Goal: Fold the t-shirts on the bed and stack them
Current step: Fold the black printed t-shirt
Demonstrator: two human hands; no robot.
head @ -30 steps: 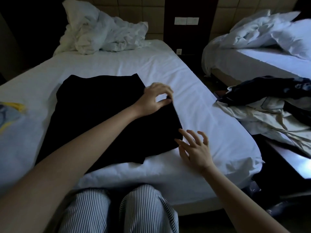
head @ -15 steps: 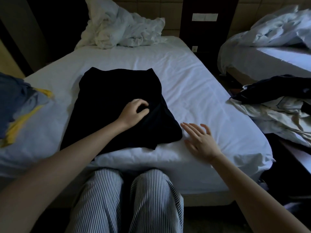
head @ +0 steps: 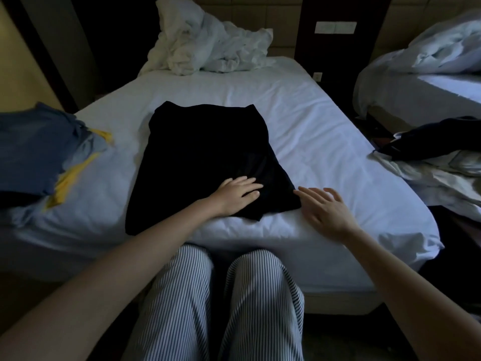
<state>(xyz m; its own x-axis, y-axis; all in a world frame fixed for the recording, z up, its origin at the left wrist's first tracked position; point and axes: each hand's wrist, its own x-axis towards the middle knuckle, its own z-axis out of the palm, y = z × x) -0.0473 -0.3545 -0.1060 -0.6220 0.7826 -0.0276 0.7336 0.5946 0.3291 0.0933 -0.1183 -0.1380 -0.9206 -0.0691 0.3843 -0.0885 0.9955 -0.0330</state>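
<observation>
Head view: left hand lies flat on the shirt, long axis running away from the person; right hand, fingers spread, sits just beside its near-right corner

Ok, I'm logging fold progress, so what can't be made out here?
Head view only.
black t-shirt: too dark to show folds or sleeves; the left hand covers part of it.
blue and yellow pile: cut by the left edge, garment count unclear.
clothes heap: cut by the right edge.
right hand: contact with the black t-shirt unclear.
</observation>
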